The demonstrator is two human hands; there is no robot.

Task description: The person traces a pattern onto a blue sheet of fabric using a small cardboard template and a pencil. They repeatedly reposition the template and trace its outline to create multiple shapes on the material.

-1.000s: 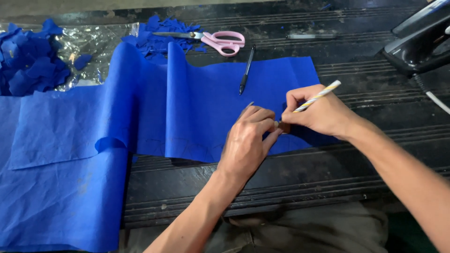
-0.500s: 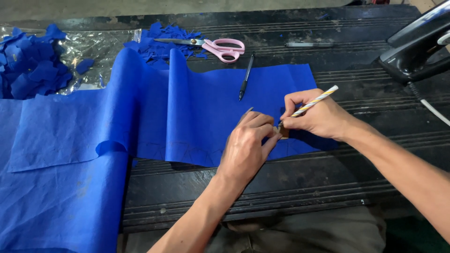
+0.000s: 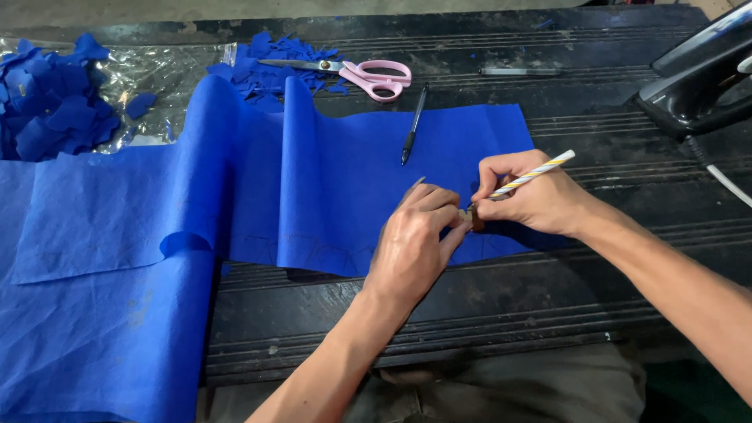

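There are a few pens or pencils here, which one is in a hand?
The striped pencil, gripped in the right hand with its tip down on the blue fabric. The black pen lies loose on that fabric.

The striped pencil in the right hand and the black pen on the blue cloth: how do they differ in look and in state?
The striped pencil is pale with slanted stripes; the black pen is plain dark. The pencil is gripped by the right hand, tilted, its tip down at the blue cloth beside the left hand; the pen lies flat and untouched, partly on the cloth, partly on the dark table. Both are slim writing tools.
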